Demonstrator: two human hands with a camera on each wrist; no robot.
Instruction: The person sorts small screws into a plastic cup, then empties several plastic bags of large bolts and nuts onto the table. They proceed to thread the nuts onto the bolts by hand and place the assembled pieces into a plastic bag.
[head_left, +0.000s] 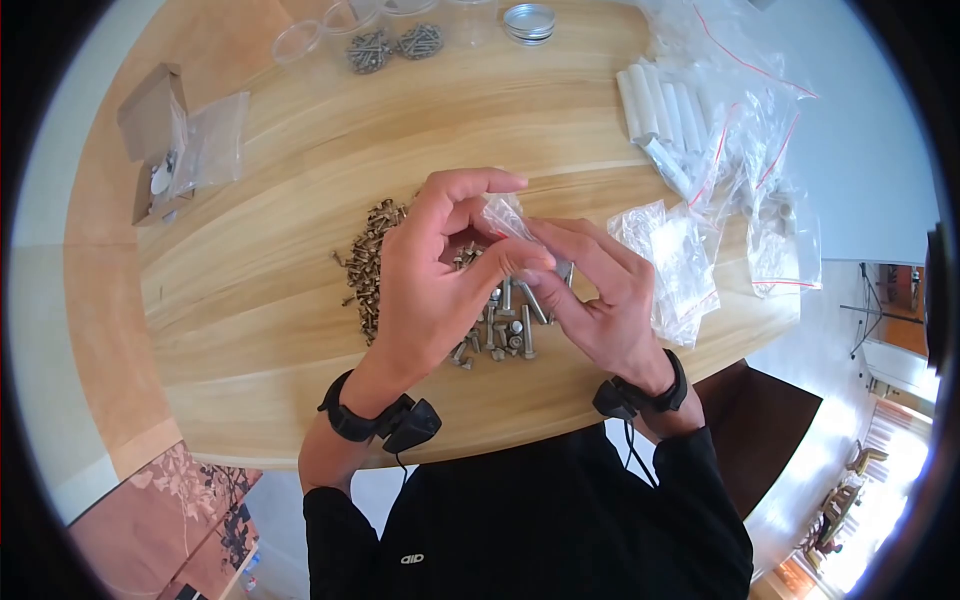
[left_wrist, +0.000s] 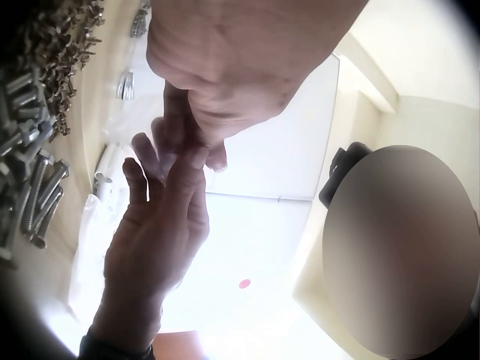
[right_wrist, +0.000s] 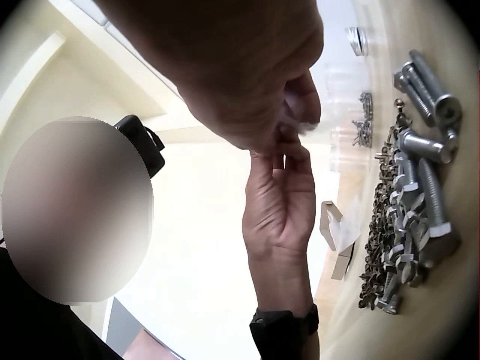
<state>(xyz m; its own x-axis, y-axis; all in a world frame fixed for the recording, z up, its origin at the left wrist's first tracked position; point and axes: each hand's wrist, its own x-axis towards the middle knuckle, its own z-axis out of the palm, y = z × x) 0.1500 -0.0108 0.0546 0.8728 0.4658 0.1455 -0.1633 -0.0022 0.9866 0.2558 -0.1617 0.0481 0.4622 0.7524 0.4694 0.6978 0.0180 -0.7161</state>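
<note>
Over the middle of the table, a small clear zip bag (head_left: 503,214) with a red strip is held between both hands. My left hand (head_left: 425,275) pinches it with the thumb stretched toward the right hand, while the index finger arches above. My right hand (head_left: 605,295) grips the bag's other side, its fingertips meeting the left thumb. Part of the bag is hidden by the fingers. Below lie large silver bolts (head_left: 528,332), next to a heap of small bronze-coloured screws (head_left: 368,265). In the right wrist view some clear plastic (right_wrist: 300,112) shows between the fingers.
White rolled tubes (head_left: 655,103) and more zip bags (head_left: 672,262) lie on the right. At the back stand clear cups, two with screws (head_left: 419,41), beside stacked metal lids (head_left: 529,22). An open cardboard box (head_left: 153,130) with a plastic bag sits at the left.
</note>
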